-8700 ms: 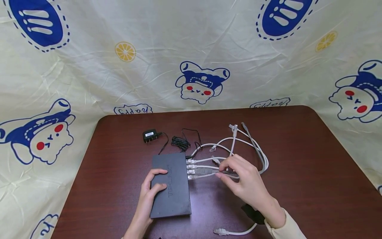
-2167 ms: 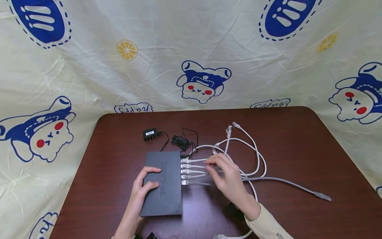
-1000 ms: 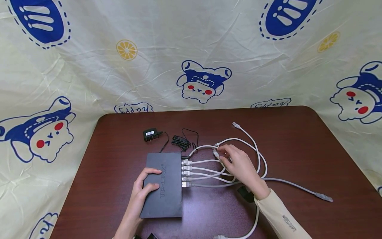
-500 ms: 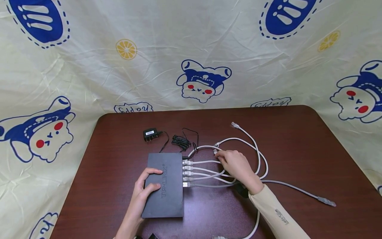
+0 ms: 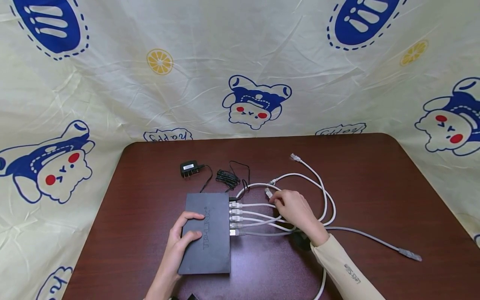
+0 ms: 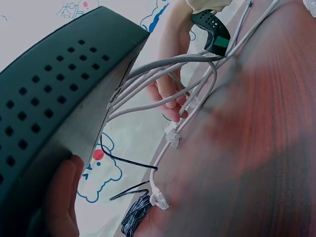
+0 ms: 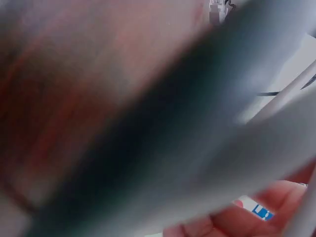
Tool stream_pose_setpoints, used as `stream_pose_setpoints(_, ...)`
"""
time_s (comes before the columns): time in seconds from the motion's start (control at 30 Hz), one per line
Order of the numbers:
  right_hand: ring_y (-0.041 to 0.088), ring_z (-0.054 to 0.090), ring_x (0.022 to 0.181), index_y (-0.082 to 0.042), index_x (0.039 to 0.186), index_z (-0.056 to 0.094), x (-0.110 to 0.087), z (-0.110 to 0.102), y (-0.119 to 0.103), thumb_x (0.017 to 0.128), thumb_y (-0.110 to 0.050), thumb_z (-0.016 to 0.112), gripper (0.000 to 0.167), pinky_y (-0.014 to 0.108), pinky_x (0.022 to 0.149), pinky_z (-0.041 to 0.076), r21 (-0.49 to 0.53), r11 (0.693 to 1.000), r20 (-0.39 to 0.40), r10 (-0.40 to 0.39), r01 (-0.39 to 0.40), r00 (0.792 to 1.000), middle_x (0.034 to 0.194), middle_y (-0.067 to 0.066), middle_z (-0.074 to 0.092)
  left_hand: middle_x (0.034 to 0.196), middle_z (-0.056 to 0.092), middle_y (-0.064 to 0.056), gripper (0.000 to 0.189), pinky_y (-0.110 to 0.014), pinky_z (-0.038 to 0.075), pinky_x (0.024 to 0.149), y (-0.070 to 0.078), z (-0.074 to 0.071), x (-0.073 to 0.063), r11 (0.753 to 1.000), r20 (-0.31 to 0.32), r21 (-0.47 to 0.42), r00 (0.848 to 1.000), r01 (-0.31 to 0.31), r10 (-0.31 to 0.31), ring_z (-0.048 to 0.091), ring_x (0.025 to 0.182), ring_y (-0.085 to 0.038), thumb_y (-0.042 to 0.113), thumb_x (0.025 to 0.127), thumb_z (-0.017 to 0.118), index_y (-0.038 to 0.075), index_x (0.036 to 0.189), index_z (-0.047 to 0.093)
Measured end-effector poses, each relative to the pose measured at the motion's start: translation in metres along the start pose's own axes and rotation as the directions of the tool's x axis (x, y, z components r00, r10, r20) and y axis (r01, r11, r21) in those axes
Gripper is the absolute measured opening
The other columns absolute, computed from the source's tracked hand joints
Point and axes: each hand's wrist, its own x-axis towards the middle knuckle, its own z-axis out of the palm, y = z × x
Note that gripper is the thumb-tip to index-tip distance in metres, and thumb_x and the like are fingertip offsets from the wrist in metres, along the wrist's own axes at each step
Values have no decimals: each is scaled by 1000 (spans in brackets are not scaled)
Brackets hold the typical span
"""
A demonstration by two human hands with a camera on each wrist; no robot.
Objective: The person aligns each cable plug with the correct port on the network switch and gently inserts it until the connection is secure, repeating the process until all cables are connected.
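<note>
My left hand grips a dark grey TP-Link network switch, thumb and forefinger on its top face. In the left wrist view, its vented side fills the left part. Several white network cables and one grey network cable are plugged in along its right side. To the right of the ports, my right hand pinches the end of a white network cable, whose clear plug points up and left. A blurred cable crosses the right wrist view in front of the fingers.
A black power adapter and its bundled cord lie behind the switch. Loose white plugs lie towards the back. The grey cable's free plug rests at the right on the brown table.
Earlier my right hand held the grey cable near the ports; that cable is now plugged in at the lowest port. The hand has since moved back and taken a white cable's plug end.
</note>
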Motion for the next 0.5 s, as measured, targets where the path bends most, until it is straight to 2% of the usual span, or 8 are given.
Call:
stream_pose_setpoints(0.23, 14, 50, 67, -11, 87, 74, -3, 1, 2, 81, 1, 65, 16, 34, 62, 40, 67, 998, -48, 16, -13, 999, 88, 2, 68, 119, 50, -11, 35, -33, 39, 83, -1, 0, 0, 1000, 3, 2, 1000, 4, -4, 43, 106, -27, -4, 79, 55, 3, 113, 59)
stream_pose_setpoints(0.5, 13, 51, 66, -9, 88, 71, -2, 2, 2, 79, 4, 67, 16, 34, 62, 41, 118, 993, -96, -17, 28, 995, 83, 1, 65, 120, 49, -11, 35, -34, 39, 82, -2, 0, 0, 1000, 1, -2, 1000, 11, -11, 43, 106, -28, -4, 79, 54, 3, 113, 59)
